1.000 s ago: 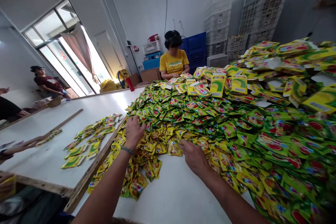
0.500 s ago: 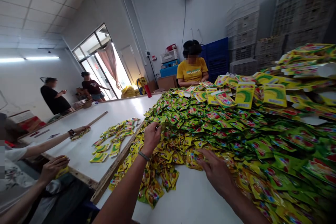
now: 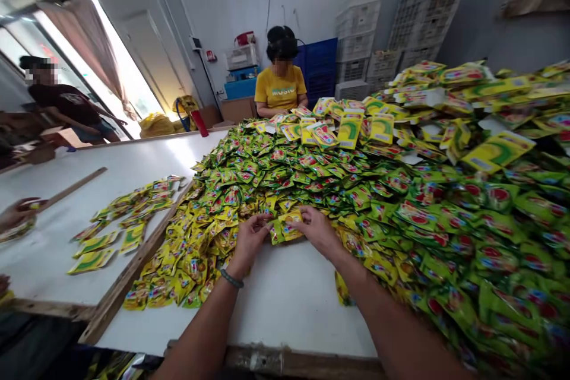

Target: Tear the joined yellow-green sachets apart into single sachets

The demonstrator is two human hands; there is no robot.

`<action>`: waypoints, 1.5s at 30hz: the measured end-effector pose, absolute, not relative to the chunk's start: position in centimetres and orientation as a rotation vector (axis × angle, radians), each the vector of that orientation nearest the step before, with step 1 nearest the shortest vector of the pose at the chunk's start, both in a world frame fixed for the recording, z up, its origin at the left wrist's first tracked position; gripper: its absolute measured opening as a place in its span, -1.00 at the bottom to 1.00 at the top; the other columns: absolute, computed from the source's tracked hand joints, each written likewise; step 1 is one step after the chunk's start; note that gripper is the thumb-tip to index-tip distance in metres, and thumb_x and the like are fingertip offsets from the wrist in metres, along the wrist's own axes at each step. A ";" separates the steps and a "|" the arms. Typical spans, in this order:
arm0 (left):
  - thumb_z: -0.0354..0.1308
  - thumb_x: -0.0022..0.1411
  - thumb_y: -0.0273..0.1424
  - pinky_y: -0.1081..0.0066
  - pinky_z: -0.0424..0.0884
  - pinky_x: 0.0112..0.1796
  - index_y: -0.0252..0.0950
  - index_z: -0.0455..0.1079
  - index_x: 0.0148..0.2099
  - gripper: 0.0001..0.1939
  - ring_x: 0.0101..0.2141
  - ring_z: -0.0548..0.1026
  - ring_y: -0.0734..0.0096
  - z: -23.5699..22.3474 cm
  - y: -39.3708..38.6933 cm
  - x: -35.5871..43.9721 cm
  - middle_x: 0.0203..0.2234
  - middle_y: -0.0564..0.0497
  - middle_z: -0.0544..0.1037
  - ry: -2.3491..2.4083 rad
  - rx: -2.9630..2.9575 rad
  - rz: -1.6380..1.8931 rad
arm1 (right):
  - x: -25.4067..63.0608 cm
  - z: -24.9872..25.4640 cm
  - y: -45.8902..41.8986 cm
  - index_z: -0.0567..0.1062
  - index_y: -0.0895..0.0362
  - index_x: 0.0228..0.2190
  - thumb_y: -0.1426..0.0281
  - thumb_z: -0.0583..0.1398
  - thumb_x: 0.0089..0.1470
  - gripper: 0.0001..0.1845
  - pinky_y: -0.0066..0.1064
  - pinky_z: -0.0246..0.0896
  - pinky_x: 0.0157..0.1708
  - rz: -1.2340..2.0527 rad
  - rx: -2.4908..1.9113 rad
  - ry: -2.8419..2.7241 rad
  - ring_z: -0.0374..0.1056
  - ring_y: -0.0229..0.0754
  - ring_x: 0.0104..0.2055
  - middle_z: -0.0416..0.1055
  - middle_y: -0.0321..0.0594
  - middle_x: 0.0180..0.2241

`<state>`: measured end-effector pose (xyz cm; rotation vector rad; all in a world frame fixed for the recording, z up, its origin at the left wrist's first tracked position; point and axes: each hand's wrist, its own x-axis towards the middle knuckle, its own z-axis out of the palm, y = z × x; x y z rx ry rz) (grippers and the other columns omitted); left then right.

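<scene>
the person's forearms reach forward over the white table (image 3: 303,303) and angle inward, bringing the hands close together. the left hand (image 3: 250,241), a bracelet (image 3: 232,278) at its wrist, bends its fingers toward the thumb, pinching the left side of a green packet (image 3: 276,234). the right hand (image 3: 319,231), back upward and knuckles bent, pinches the right end of a yellow packet (image 3: 293,224). both packets sit between the hands, before the packet heap (image 3: 285,160).

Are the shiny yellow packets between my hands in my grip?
In: left hand and right hand pinch shiny yellow packets at opposite ends.
</scene>
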<state>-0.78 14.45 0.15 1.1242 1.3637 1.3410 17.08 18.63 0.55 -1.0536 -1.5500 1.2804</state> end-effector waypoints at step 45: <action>0.07 0.02 0.06 0.19 0.27 -0.18 -0.42 0.29 0.05 -0.27 -0.10 0.40 -0.11 18.8 33.3 7.1 -0.12 -0.38 0.45 2.279 2.281 0.763 | 15.4 0.5 16.8 0.44 0.11 -0.47 0.48 0.12 0.00 -0.91 -0.47 0.08 -0.35 0.637 -1.200 -2.109 0.33 -0.20 -0.29 0.43 -0.24 -0.36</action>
